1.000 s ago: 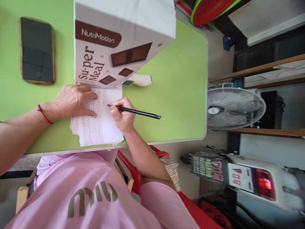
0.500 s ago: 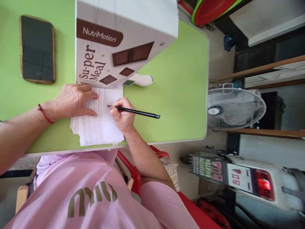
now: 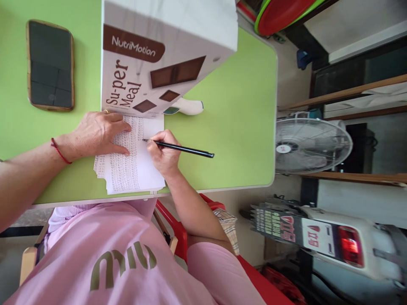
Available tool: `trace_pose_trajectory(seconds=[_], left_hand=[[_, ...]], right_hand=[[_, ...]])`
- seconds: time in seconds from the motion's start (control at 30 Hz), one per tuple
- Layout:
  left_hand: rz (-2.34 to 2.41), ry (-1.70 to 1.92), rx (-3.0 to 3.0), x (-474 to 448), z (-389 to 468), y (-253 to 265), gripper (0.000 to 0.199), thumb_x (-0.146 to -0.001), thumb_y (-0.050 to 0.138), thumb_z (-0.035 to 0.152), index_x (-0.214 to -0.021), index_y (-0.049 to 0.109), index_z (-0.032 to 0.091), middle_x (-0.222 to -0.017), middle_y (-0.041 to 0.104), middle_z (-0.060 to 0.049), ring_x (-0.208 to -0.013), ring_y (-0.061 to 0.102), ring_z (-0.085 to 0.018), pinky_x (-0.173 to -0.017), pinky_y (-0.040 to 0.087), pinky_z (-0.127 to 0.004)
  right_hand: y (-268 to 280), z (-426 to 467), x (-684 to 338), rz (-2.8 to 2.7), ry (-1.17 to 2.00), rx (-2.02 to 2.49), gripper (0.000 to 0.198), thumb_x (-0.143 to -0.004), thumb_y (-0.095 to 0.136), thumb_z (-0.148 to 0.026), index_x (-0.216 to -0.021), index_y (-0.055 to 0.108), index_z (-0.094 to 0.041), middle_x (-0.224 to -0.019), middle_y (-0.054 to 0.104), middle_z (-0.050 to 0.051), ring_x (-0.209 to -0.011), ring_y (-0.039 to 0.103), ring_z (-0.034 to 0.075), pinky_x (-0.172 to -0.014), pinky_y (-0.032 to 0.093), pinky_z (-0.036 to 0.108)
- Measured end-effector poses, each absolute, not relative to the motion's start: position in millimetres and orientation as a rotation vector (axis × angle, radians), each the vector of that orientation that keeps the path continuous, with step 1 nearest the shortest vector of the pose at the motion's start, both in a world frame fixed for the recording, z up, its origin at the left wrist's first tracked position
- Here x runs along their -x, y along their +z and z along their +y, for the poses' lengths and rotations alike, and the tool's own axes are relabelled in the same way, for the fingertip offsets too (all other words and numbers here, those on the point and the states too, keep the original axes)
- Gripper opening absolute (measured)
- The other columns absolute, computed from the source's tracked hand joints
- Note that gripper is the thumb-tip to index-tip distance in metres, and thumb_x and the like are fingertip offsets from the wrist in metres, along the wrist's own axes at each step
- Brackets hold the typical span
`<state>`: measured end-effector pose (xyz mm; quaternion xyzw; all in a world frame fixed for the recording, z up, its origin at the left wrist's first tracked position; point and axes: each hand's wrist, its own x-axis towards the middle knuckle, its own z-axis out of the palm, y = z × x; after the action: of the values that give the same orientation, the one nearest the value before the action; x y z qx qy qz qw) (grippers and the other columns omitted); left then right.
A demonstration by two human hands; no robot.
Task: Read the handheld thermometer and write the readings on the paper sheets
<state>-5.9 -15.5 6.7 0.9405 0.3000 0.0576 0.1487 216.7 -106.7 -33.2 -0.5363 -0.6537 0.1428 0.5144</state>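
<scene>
My right hand (image 3: 164, 153) grips a black pen (image 3: 187, 149), its tip touching the paper beside the last written lines. Beneath lies a small stack of white paper sheets (image 3: 149, 176), densely covered with handwriting on the left part and blank on the right. My left hand (image 3: 98, 134) rests flat on the sheets' left side, fingers spread; it wears a ring and a red cord bracelet (image 3: 60, 151). Just beyond the paper stands a white and brown NutriMotion box (image 3: 133, 76), meeting the sheets' far edge. The writing is too small to read.
A phone (image 3: 51, 65) in a brown case lies at left on the green table (image 3: 235, 144). A white handheld device (image 3: 190, 106) sits partly behind the box. Beyond the table's right edge are a fan (image 3: 313, 146), a scooter (image 3: 324, 237) and a red chair (image 3: 178, 228).
Almost nothing has moved; the hands and pen stay in the same place on the paper. The background at right shifts very slightly leftward.
</scene>
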Motion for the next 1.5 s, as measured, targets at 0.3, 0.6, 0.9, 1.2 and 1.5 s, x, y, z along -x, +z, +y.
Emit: trace_pose_trajectory(seconds=[0.3,0.6,0.9,1.2,1.5], left_hand=[[0.858,0.173,-2.690,5.3,-15.3,5.9,0.062,-0.088,0.090,0.062,-0.131,0.077,0.018,-0.106,0.078,-0.011,-0.096,0.075,-0.034,-0.064,0.037,-0.033],[0.862,0.157,-2.667,6.0,-16.0,7.7,0.059,-0.092,0.084,0.061,-0.131,0.075,0.019,-0.111,0.078,-0.010,-0.097,0.074,-0.031,-0.066,0.036,-0.030],[0.858,0.117,-2.703,4.8,-17.6,12.6,0.057,-0.090,0.090,0.055,-0.130,0.075,0.016,-0.111,0.078,-0.012,-0.101,0.076,-0.034,-0.071,0.045,-0.034],[0.848,0.139,-2.707,8.7,-16.7,10.1,0.052,-0.094,0.085,0.055,-0.126,0.075,0.016,-0.111,0.078,-0.011,-0.099,0.076,-0.031,-0.073,0.046,-0.033],[0.863,0.125,-2.738,9.7,-14.8,11.1,0.050,-0.095,0.082,0.055,-0.127,0.074,0.017,-0.106,0.077,-0.009,-0.098,0.075,-0.029,-0.071,0.042,-0.031]], right_hand=[[-33.2,-107.5,-217.1,-1.585,0.346,1.352,0.017,-0.092,0.059,-0.031,-0.077,0.053,-0.025,-0.062,0.052,-0.007,-0.053,0.045,0.010,-0.052,0.041,0.024],[-42.0,-109.0,-216.8,-1.474,0.309,1.376,0.023,-0.098,0.059,-0.040,-0.081,0.054,-0.025,-0.067,0.051,-0.006,-0.057,0.048,0.010,-0.056,0.044,0.025],[-30.7,-105.6,-236.3,-1.463,0.084,1.471,0.030,-0.106,0.052,-0.051,-0.107,0.067,-0.025,-0.095,0.066,0.005,-0.088,0.067,0.020,-0.084,0.061,0.040],[-66.0,-88.6,-261.2,-1.655,-0.013,1.638,0.036,-0.098,0.046,-0.020,-0.122,0.073,-0.025,-0.108,0.070,0.011,-0.104,0.065,0.026,-0.098,0.060,0.048],[-67.2,-84.7,-262.3,-1.614,0.082,1.656,0.044,-0.090,0.047,-0.014,-0.117,0.080,-0.024,-0.100,0.067,0.011,-0.103,0.063,0.028,-0.103,0.059,0.051]])
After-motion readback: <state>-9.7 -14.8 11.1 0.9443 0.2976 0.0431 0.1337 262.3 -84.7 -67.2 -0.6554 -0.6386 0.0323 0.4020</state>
